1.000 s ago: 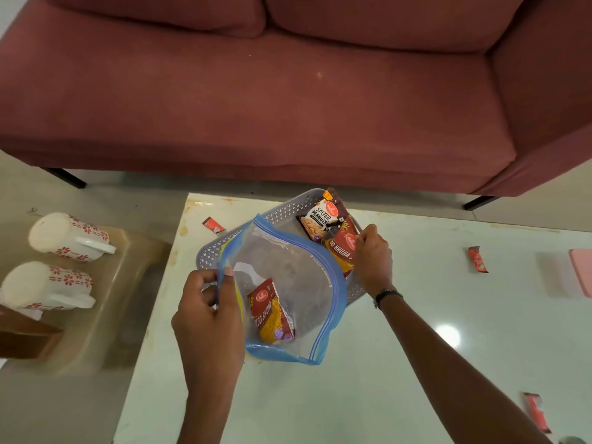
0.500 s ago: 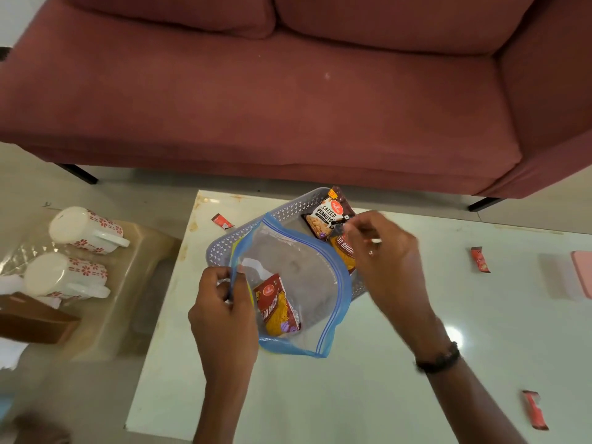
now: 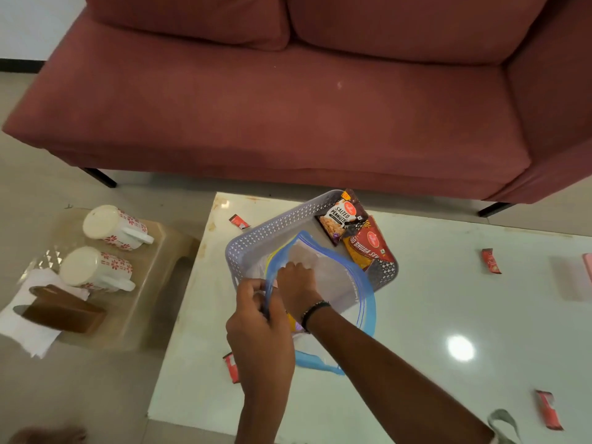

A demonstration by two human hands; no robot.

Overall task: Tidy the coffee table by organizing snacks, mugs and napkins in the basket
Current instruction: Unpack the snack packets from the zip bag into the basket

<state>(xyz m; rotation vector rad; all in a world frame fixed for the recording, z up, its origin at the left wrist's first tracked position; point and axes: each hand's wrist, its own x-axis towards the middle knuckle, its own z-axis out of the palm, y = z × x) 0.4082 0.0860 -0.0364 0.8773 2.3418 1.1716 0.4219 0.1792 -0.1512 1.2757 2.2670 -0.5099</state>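
A grey perforated basket [image 3: 272, 229] sits on the pale green coffee table [image 3: 448, 299]. In its far corner lie a salted peanuts packet [image 3: 339, 217] and a red and yellow snack packet [image 3: 368, 246]. My left hand [image 3: 259, 331] pinches the blue rim of a clear zip bag [image 3: 339, 283] held over the basket's near side. My right hand [image 3: 296, 288] reaches into the bag's mouth; its fingers are hidden inside, so I cannot tell what they hold. Two white mugs with red flowers, the far mug [image 3: 112, 225] and the near mug [image 3: 93, 267], lie on their sides on a beige stool [image 3: 160, 251] left of the table.
White napkins [image 3: 28, 331] and a brown holder [image 3: 64, 310] rest on the stool. Small red sachets lie on the table: one sachet [image 3: 238, 221], another sachet [image 3: 491, 261], a third sachet [image 3: 548, 408]. A maroon sofa [image 3: 288, 107] stands beyond the table.
My right hand left the packets in the basket's corner and moved left and down into the bag's mouth. The snack packet inside the bag is now mostly hidden behind my hands.
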